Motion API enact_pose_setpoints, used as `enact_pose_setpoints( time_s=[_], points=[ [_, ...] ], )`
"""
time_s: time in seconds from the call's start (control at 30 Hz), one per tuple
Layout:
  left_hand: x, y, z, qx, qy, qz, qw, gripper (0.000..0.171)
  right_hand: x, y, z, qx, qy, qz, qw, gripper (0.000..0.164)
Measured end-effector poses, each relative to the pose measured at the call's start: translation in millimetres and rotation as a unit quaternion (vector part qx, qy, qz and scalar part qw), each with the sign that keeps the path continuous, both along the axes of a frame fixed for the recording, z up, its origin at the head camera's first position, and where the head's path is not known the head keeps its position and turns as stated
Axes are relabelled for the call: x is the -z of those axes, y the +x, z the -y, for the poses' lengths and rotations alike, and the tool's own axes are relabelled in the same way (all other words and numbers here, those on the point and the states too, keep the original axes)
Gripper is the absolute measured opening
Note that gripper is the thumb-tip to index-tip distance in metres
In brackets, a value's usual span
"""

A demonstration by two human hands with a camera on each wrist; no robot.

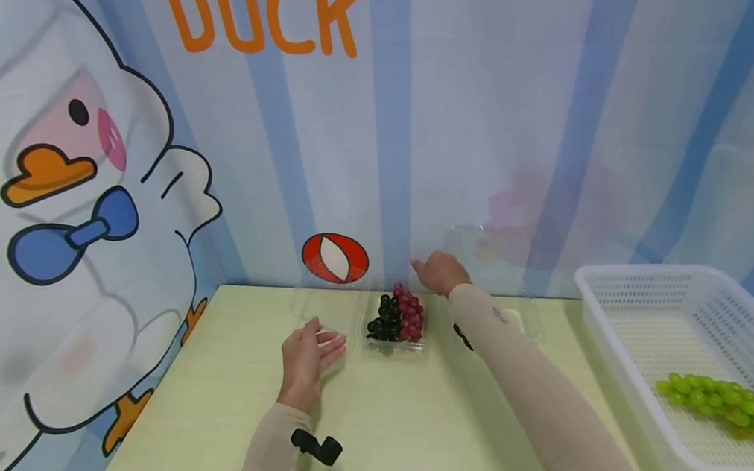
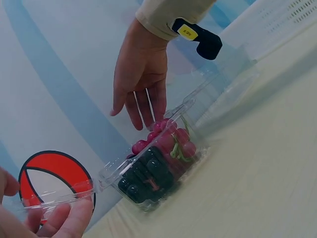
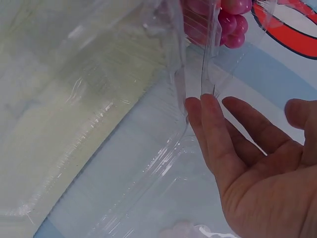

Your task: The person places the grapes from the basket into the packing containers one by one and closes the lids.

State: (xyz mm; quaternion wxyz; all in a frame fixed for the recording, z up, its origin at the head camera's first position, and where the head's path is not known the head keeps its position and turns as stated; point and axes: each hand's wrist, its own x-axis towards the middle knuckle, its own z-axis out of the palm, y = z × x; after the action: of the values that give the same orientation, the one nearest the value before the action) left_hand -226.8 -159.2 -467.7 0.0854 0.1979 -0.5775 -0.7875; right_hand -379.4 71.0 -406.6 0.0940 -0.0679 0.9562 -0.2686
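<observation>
A clear plastic clamshell box (image 1: pixel 394 344) holds black grapes (image 1: pixel 384 320) on its left side and red grapes (image 1: pixel 410 315) on its right. Its transparent lid (image 2: pixel 59 197) is swung out to the left. My left hand (image 1: pixel 308 360) is at that lid, fingers extended against its edge; the left wrist view cuts off part of the thumb. Behind the box, my right hand (image 1: pixel 444 273) has its fingertips at the clear plastic edge, fingers loosely extended, as the right wrist view (image 3: pixel 262 163) shows. Whether they press on it is hard to tell.
Another clear plastic box (image 1: pixel 527 320) stands open behind my right forearm, its lid (image 1: pixel 477 240) against the printed backdrop. A white basket (image 1: pixel 607 375) at right holds green grapes (image 1: pixel 719 404). The pale yellow table (image 1: pixel 230 372) ends at the backdrop.
</observation>
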Motion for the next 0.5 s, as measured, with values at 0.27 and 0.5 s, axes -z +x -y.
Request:
enact_pose_setpoints(
  time_s=[0.27, 0.5],
  points=[
    [-6.7, 0.0, 0.6, 0.003, -0.034, -0.011, 0.9994, 0.046, -6.2, -0.5, -5.8, 0.006, -0.044, 0.041, 0.998, 0.067],
    [-11.2, -0.8, 1.3, -0.025, -0.070, -0.021, 0.9970, 0.045, -4.5, -1.8, -10.4, 0.012, -0.080, 0.056, 0.995, 0.066]
  ],
)
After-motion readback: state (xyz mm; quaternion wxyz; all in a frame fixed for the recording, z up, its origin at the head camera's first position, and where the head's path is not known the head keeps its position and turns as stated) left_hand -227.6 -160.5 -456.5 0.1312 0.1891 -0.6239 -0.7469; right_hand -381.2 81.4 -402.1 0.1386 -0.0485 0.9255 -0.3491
